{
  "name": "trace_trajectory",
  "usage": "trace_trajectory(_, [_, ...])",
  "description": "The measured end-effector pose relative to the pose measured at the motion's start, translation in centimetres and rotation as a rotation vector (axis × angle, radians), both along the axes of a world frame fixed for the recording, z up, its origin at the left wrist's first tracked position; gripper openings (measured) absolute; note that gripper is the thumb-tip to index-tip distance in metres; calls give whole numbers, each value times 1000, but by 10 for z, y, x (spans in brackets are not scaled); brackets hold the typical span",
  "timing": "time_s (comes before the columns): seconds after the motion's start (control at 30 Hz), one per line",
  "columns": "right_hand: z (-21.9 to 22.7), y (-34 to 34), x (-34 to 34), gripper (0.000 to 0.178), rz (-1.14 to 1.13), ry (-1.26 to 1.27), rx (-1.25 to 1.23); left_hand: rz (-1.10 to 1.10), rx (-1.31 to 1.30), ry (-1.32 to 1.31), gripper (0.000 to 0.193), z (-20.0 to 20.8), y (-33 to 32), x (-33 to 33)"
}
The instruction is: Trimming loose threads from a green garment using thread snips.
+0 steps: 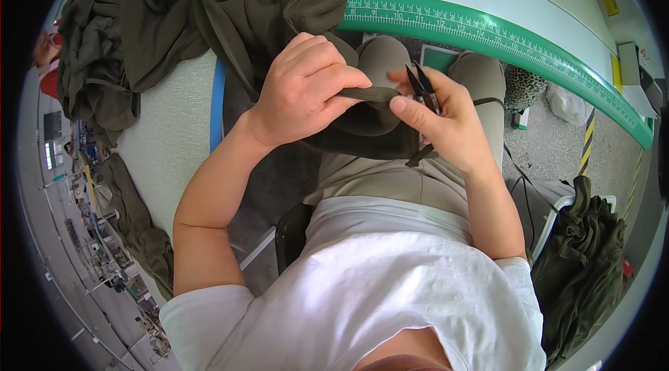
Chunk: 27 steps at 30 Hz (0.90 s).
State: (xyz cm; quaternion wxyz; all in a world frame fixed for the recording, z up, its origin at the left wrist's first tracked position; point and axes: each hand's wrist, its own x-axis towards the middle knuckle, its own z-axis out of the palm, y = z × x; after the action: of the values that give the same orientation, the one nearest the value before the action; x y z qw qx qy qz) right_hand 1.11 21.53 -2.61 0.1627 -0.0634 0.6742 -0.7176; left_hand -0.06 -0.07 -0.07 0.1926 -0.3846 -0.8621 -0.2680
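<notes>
My left hand (296, 95) is closed in a pinch on a narrow folded edge of a dark olive garment (375, 94), held taut above my lap. In my right hand (453, 123) sits a pair of thread snips (421, 84), black blades pointing away from me. The right thumb lies by the far end of the folded edge; the index fingertip is slightly blurred. Whether these two fingers grip the cloth I cannot tell. Below my hands the garment droops over my lap, and a dark strip hangs under the right wrist.
A pile of olive garments (160, 29) covers the table's left part. Along the table's front edge runs a green ruler strip (481, 33). More olive cloth (582, 280) lies in a white-rimmed bin at right. A clear plastic bag (566, 104) rests on the floor.
</notes>
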Motion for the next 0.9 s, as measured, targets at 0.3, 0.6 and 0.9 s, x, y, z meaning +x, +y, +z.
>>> trace_trajectory(0.3, [0,-6,14,14,174,-65,-140,121,64,229,40,23,0,3])
trace_trajectory(0.6, [2,-32,36,20,124,-20,-260,-1,135,-375,25,24,-5,71])
trace_trajectory(0.9, [-6,-46,57,32,231,487,-205,167,891,-906,28,-2,0,109])
